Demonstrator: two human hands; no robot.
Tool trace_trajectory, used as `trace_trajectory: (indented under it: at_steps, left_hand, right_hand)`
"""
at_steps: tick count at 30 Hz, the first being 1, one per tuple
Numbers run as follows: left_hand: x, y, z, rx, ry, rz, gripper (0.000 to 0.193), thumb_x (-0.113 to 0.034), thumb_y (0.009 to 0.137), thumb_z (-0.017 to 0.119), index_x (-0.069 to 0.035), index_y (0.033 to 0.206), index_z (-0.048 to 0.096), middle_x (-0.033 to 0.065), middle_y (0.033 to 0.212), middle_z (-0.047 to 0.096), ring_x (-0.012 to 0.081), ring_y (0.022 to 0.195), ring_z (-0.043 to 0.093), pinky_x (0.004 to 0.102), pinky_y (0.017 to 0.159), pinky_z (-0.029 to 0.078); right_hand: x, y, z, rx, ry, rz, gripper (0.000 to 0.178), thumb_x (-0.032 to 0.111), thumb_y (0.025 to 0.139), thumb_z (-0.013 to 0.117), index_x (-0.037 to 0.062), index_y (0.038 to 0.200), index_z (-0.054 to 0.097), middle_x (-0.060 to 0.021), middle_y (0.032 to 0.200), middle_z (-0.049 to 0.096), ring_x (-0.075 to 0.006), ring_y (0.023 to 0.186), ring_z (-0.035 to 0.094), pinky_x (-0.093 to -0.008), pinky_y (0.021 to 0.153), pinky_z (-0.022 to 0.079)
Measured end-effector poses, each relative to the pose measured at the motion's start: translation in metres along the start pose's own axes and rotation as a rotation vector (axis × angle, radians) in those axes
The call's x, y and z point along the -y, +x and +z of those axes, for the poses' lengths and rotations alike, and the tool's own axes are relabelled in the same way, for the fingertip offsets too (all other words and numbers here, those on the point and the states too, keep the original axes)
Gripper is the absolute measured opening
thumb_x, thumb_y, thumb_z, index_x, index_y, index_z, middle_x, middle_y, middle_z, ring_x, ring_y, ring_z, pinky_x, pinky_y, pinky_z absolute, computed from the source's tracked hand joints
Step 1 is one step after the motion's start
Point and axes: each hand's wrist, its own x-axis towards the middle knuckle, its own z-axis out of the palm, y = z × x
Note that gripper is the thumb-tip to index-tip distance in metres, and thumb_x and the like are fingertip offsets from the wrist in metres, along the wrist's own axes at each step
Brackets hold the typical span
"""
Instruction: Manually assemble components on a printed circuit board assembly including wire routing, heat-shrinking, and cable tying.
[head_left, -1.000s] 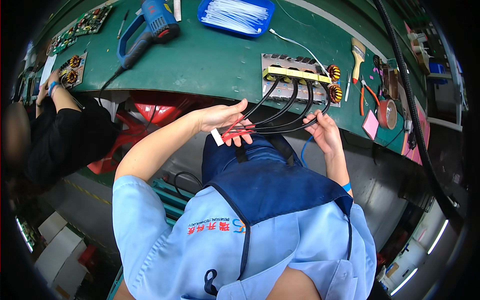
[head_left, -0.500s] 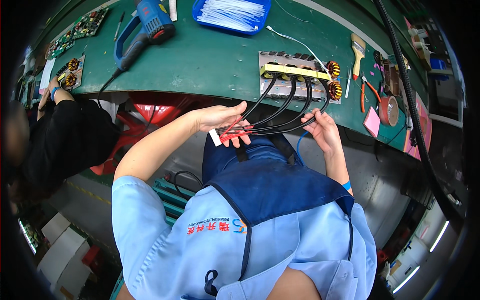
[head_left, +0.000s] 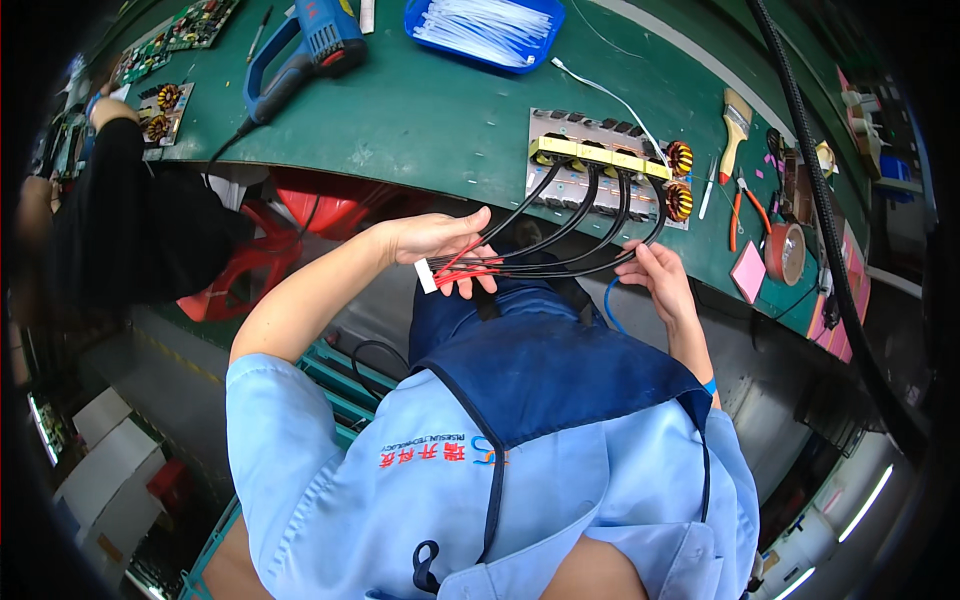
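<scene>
A circuit board (head_left: 560, 192) with yellow-wrapped transformers (head_left: 600, 156) and two copper-wound ring coils (head_left: 679, 159) lies on the bench edge. Thick black cables (head_left: 590, 214) run from it toward me and gather into a bundle with thin red wires (head_left: 462, 271). My left hand (head_left: 432, 238) is closed around this bundle, palm up, just beside the white connector (head_left: 426, 276) at its end. Between thumb and fingers, my right hand (head_left: 664, 284) pinches the rightmost black cable where it curves down from the board.
A blue heat gun (head_left: 325, 48) and a blue tray of white cable ties (head_left: 487, 30) occupy the back. To the right lie a brush (head_left: 735, 130), orange-handled pliers (head_left: 742, 210) and a tape roll (head_left: 785, 252). A co-worker's arm (head_left: 118, 190) is at left. A black braided cable (head_left: 812, 170) hangs at right.
My right hand has slid slightly along the cable toward me. My left hand keeps its hold. The co-worker's arm has shifted over the bench, and the whole view has moved a little.
</scene>
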Motion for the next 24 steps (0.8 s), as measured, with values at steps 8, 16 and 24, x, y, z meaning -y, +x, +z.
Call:
trace_trajectory:
  at_steps: [8, 16, 24]
  left_hand:
    - [0.001, 0.000, -0.001, -0.001, 0.005, 0.007, 0.083, -0.065, 0.072, 0.017, 0.007, 0.105, 0.042, 0.0152, 0.092, 0.055, 0.0152, 0.066, 0.057, 0.0244, 0.051, 0.049]
    - [0.002, 0.001, -0.003, 0.009, -0.008, -0.003, 0.082, -0.063, 0.074, 0.018, 0.008, 0.106, 0.040, 0.0155, 0.092, 0.055, 0.0154, 0.067, 0.057, 0.0246, 0.052, 0.049]
    - [0.001, -0.001, -0.003, 0.003, 0.014, 0.004, 0.077, -0.060, 0.076, 0.021, 0.008, 0.105, 0.040, 0.0155, 0.090, 0.056, 0.0162, 0.067, 0.057, 0.0248, 0.052, 0.049]
  right_hand:
    - [0.000, -0.013, -0.023, -0.370, -0.321, -0.447, 0.015, 0.013, 0.075, 0.055, 0.0005, 0.081, 0.049, -0.0078, 0.074, 0.054, -0.0146, 0.068, 0.052, -0.0231, 0.063, 0.041]
    - [0.016, -0.014, 0.003, -0.132, -1.346, -1.000, 0.079, 0.021, 0.043, 0.073, 0.0070, 0.113, 0.038, -0.0155, 0.119, 0.032, -0.0318, 0.111, 0.031, -0.0466, 0.089, 0.023]
    - [0.023, 0.006, 0.015, -0.070, -1.475, -0.981, 0.077, 0.015, 0.045, 0.071, 0.0103, 0.115, 0.038, -0.0140, 0.120, 0.033, -0.0311, 0.111, 0.031, -0.0450, 0.090, 0.024]
